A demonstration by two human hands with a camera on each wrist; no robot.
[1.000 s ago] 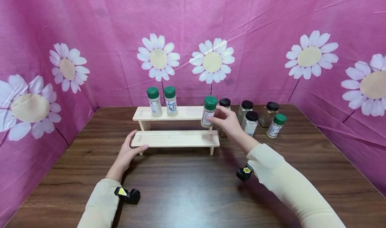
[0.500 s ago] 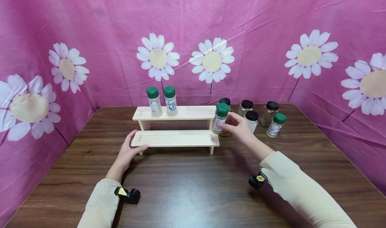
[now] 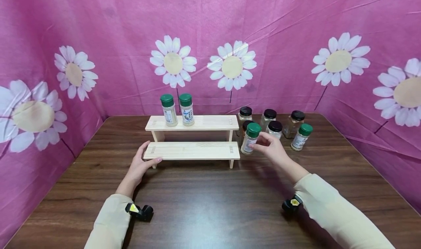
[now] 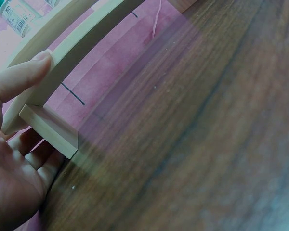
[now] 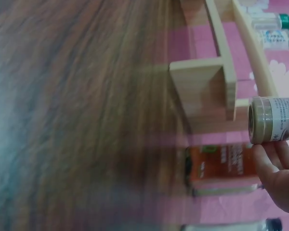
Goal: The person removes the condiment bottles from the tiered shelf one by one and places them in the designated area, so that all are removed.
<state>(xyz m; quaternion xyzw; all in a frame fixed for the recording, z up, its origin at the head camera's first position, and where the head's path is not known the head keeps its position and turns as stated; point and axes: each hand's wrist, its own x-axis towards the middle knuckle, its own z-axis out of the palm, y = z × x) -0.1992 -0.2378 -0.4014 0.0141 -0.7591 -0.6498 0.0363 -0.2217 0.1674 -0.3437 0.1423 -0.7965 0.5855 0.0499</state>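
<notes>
In the head view my right hand (image 3: 272,149) pinches a green-lidded spice jar (image 3: 249,141) just off the right end of a two-step wooden rack (image 3: 192,151). The right wrist view shows the jar's base (image 5: 255,120) raised above the tabletop. My left hand (image 3: 138,165) holds the left end of the rack's lower step. Its thumb (image 4: 26,74) lies on the board while the other fingers reach behind the leg. Two more green-lidded jars, one left (image 3: 169,112) and one right (image 3: 187,112), stand upright on the upper step's left part.
Right of the rack stand several black-lidded jars (image 3: 294,125), partly hidden by the hand and held jar. One has an orange label (image 5: 221,163). Another green-lidded jar (image 3: 300,138) stands at their right. A pink flowered cloth (image 3: 204,15) hangs behind the wooden table (image 3: 204,205).
My right hand has carried the green-lidded jar rightward and lower, from in front of the upper step to beside the rack's right end. My left hand has stayed put.
</notes>
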